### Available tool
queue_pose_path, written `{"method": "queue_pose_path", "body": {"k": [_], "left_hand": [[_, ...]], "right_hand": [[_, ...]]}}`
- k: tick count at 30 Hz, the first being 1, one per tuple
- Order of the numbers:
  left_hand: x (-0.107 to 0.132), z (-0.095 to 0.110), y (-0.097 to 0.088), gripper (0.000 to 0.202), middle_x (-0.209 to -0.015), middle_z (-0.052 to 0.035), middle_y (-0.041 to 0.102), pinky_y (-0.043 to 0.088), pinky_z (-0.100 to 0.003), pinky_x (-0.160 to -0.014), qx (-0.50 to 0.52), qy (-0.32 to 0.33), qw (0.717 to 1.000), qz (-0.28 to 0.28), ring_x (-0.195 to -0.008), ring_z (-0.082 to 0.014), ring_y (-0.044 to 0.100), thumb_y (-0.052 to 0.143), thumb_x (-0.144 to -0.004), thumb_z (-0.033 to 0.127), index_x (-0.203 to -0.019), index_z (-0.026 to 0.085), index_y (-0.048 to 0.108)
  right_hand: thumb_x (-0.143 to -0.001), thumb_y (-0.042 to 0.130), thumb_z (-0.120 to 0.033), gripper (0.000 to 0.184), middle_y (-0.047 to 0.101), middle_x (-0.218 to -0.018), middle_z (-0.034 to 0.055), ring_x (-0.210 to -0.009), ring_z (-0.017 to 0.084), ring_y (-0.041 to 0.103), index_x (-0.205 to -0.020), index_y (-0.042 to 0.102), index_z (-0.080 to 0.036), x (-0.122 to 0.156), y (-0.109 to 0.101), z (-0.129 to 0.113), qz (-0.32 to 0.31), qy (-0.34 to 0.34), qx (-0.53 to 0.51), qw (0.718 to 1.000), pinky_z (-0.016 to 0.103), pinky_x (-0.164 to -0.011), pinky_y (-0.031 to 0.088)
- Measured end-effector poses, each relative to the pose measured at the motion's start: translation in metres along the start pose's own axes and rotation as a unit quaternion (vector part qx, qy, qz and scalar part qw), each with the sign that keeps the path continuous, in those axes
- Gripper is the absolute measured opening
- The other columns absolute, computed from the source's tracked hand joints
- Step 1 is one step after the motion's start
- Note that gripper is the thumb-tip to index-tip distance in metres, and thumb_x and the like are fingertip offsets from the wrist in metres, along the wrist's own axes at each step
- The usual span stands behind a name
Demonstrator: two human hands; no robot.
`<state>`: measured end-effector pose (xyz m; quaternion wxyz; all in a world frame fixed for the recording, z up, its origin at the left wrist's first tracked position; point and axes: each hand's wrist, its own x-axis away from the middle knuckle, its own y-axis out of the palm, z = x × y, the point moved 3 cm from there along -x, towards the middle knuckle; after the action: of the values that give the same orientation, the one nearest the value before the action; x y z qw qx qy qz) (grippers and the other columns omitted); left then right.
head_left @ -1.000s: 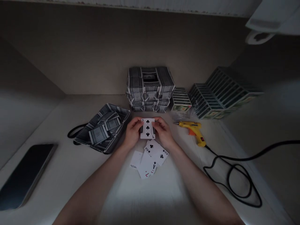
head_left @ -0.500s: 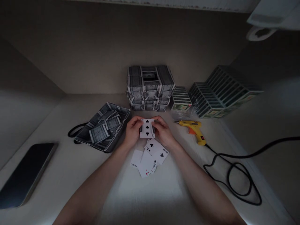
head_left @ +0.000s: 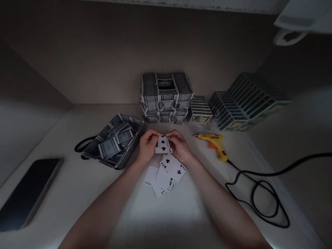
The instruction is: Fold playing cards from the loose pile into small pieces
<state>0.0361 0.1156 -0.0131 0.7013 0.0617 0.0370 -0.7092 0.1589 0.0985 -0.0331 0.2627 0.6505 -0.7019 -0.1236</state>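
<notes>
Between my hands is a three of clubs playing card [head_left: 163, 145], face up, its side edges bent. My left hand [head_left: 148, 144] pinches its left side and far edge. From the other side my right hand [head_left: 180, 145] grips it, fingertips meeting the left ones along the far edge. Just below, a loose fan of playing cards [head_left: 174, 167] lies face up on the table, a two of clubs on top. To the left stands a tray made of folded cards [head_left: 116, 164] with a black strap, holding several patterned card pieces [head_left: 110, 148].
Behind my hands are stacked boxes built from folded cards [head_left: 166, 98]. Rows of card packs [head_left: 230, 110] stand at the back right. A yellow glue gun [head_left: 215, 141] with a looping black cable [head_left: 255, 214] lies right; a phone [head_left: 28, 193] lies left.
My fingertips have moved inward and closer together along the card's far edge, and that edge now appears folded up or over. The other objects stay in place.
</notes>
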Motion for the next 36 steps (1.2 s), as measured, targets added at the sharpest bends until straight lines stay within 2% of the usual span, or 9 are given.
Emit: {"method": "queue_pose_path", "body": {"k": [4, 8, 11, 15, 19, 24, 28, 33, 36], "left_hand": [[-0.0008, -0.0006, -0.0005, 0.008, -0.064, 0.0017, 0.061, 0.041, -0.022, -0.059, -0.001, 0.000, 1.000, -0.003, -0.061, -0.0107, 0.053, 0.053, -0.067, 0.017, -0.063, 0.017, 0.060], [-0.0010, -0.0031, -0.0004, 0.008, -0.066, 0.0013, 0.062, 0.041, -0.022, -0.059, 0.001, -0.004, 1.000, -0.029, -0.061, -0.0108, 0.053, 0.055, -0.068, 0.019, -0.064, 0.018, 0.062], [0.0002, -0.0027, 0.0012, 0.008, -0.064, 0.0019, 0.062, 0.041, -0.021, -0.058, 0.000, -0.005, 0.998, -0.055, -0.059, -0.0104, 0.053, 0.055, -0.067, 0.018, -0.064, 0.018, 0.063], [0.0007, -0.0007, 0.0021, 0.009, -0.062, 0.0019, 0.062, 0.040, -0.021, -0.056, -0.001, -0.007, 0.997, -0.074, -0.057, -0.0105, 0.053, 0.056, -0.066, 0.018, -0.062, 0.018, 0.063], [-0.0003, -0.0007, 0.0002, 0.010, -0.060, 0.0015, 0.061, 0.039, -0.021, -0.054, -0.006, -0.008, 0.997, -0.078, -0.056, -0.0104, 0.051, 0.055, -0.066, 0.019, -0.061, 0.018, 0.063], [-0.0014, -0.0008, -0.0017, 0.011, -0.059, 0.0015, 0.061, 0.038, -0.021, -0.053, -0.006, -0.004, 0.997, -0.082, -0.056, -0.0107, 0.051, 0.055, -0.065, 0.020, -0.061, 0.019, 0.065], [-0.0027, -0.0009, -0.0011, 0.008, -0.065, 0.0008, 0.065, 0.042, -0.023, -0.061, 0.024, -0.017, 0.996, -0.087, -0.062, -0.0126, 0.055, 0.059, -0.064, 0.020, -0.062, 0.019, 0.066], [-0.0028, -0.0019, -0.0017, 0.009, -0.070, -0.0004, 0.066, 0.043, -0.025, -0.061, 0.065, -0.032, 0.993, -0.097, -0.067, -0.0147, 0.057, 0.059, -0.064, 0.022, -0.067, 0.020, 0.067], [-0.0017, -0.0026, -0.0035, 0.015, -0.076, -0.0014, 0.066, 0.042, -0.025, -0.060, 0.077, -0.031, 0.990, -0.115, -0.069, -0.0148, 0.058, 0.058, -0.066, 0.023, -0.076, 0.019, 0.069]], "right_hand": [[-0.062, 0.056, -0.027, 0.013, 0.051, -0.057, -0.0047, -0.051, 0.011, 0.046, -0.073, 0.056, -0.021, 0.0004, 0.0020, -0.0032, -0.041, 0.042, -0.032, 0.998, 0.022, -0.046, 0.037], [-0.067, 0.057, -0.041, 0.022, 0.053, -0.055, -0.0035, -0.047, 0.011, 0.048, -0.071, 0.054, -0.020, 0.0013, 0.0038, -0.0045, -0.022, 0.088, -0.041, 0.995, 0.023, -0.043, 0.037], [-0.063, 0.065, -0.035, 0.023, 0.046, -0.047, -0.0076, -0.037, 0.007, 0.039, -0.064, 0.047, -0.020, 0.0019, 0.0037, -0.0034, -0.024, 0.098, 0.003, 0.995, 0.019, -0.033, 0.028], [-0.065, 0.062, -0.032, 0.019, 0.042, -0.046, -0.0089, -0.030, 0.005, 0.034, -0.066, 0.048, -0.019, 0.0039, 0.0027, -0.0024, -0.063, 0.105, 0.048, 0.991, 0.017, -0.026, 0.014], [-0.069, 0.059, -0.037, 0.021, 0.044, -0.043, -0.0088, -0.027, 0.004, 0.033, -0.069, 0.050, -0.018, 0.0057, 0.0028, -0.0024, -0.098, 0.103, 0.069, 0.987, 0.017, -0.024, 0.014], [-0.070, 0.061, -0.043, 0.026, 0.044, -0.041, -0.0095, -0.025, 0.004, 0.031, -0.072, 0.050, -0.019, 0.0071, 0.0020, -0.0021, -0.110, 0.112, 0.074, 0.985, 0.017, -0.024, 0.017], [-0.068, 0.064, -0.042, 0.027, 0.045, -0.045, -0.0092, -0.029, 0.004, 0.032, -0.074, 0.052, -0.019, 0.0074, 0.0030, -0.0031, -0.125, 0.114, 0.059, 0.984, 0.018, -0.026, 0.018], [-0.069, 0.065, -0.043, 0.027, 0.047, -0.052, -0.0082, -0.034, 0.003, 0.034, -0.076, 0.054, -0.019, 0.0061, 0.0034, -0.0027, -0.118, 0.078, 0.052, 0.989, 0.017, -0.029, 0.018], [-0.069, 0.065, -0.046, 0.030, 0.049, -0.051, -0.0082, -0.033, 0.003, 0.036, -0.077, 0.053, -0.019, 0.0044, 0.0026, -0.0008, -0.100, 0.061, 0.063, 0.991, 0.017, -0.029, 0.020]]}}
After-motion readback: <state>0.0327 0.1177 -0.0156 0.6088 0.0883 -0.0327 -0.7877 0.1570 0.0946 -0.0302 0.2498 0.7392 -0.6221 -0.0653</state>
